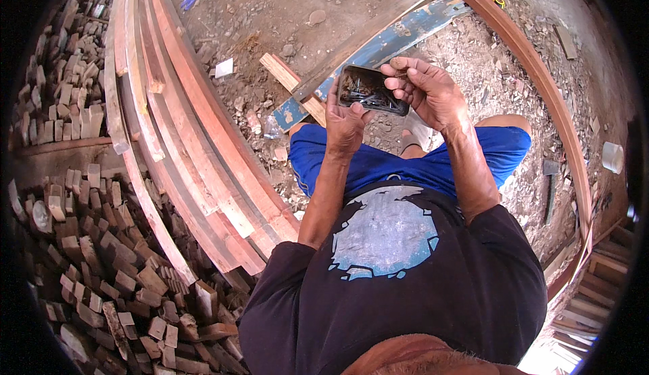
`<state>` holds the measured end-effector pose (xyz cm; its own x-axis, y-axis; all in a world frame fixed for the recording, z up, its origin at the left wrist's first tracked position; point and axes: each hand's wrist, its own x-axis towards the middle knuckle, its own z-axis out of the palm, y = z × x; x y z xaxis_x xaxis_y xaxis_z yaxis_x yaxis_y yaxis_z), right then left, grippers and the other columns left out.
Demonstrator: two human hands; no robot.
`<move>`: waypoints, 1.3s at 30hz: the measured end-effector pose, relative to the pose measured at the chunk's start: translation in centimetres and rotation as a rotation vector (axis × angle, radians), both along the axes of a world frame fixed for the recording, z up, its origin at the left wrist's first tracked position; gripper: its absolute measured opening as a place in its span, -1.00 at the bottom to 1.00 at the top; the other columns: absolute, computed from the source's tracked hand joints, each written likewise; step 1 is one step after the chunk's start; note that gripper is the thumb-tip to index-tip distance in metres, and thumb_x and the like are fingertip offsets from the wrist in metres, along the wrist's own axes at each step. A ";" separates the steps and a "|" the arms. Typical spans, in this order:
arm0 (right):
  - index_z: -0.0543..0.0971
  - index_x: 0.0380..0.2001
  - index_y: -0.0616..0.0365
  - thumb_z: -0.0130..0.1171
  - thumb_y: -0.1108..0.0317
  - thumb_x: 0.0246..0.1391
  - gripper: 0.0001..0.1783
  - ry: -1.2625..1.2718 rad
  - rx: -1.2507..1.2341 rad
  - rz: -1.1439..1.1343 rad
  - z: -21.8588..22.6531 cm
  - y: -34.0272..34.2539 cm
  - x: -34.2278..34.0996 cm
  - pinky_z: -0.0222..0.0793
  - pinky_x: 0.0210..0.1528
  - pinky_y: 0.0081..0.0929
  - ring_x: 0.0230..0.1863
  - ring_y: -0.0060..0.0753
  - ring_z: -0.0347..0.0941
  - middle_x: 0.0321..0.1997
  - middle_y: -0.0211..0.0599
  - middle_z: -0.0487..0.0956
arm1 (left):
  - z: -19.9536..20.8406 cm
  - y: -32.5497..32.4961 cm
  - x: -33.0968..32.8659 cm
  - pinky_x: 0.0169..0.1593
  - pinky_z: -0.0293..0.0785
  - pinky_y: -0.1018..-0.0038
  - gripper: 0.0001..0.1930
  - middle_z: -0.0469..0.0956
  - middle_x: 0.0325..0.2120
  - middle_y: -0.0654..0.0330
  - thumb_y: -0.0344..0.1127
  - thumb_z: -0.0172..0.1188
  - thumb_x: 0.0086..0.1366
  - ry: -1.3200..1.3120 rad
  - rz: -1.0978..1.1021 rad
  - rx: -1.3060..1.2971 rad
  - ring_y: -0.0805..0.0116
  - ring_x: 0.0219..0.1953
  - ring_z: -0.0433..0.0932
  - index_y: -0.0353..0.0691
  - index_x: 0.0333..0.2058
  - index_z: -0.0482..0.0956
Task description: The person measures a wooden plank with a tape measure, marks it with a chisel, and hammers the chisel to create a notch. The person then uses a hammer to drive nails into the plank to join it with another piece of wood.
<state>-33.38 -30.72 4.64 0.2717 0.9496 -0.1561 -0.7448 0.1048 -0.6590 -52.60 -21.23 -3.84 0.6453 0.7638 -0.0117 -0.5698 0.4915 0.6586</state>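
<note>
My left hand [345, 125] grips a small black rectangular tray [353, 69] by its near left side, with the thumb over the rim. Loose dark nails [368, 96] lie inside it. At the tray's right end is my right hand [436, 94], raised with its fingers curled and the thumb bent toward the fingertips. Whatever sits between those fingertips is too small to make out. Beyond the tray, a worn blue-painted plank [399, 36] and a grey board [378, 40] cross a short wooden piece [287, 76] on the ground.
Long sawn beams [196, 118] lie stacked to my left, beside heaps of cut wood blocks [135, 280]. A long reddish beam [534, 64] runs along the right. Near it are a hammer-like tool [550, 182] and a white container [612, 157]. Wood chips litter the dirt floor.
</note>
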 end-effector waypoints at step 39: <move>0.68 0.02 0.26 0.11 0.45 0.31 -0.71 -1.111 -0.427 -0.058 -1.2 -1.4 0.4 0.61 -0.23 -0.37 -0.34 -0.36 0.70 -0.24 -0.04 0.75 | -4.7 -0.7 2.5 0.11 0.71 -0.03 -0.10 0.51 0.21 0.08 -0.27 0.40 0.40 0.033 -0.172 -0.150 0.08 0.19 0.61 -0.11 0.52 -0.01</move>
<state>-33.01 -32.12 3.40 0.4991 0.8597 -0.1087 0.2543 -0.2651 -0.9301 -50.15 -21.92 -8.58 0.7633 0.6308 -0.1395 -0.4488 0.6731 0.5878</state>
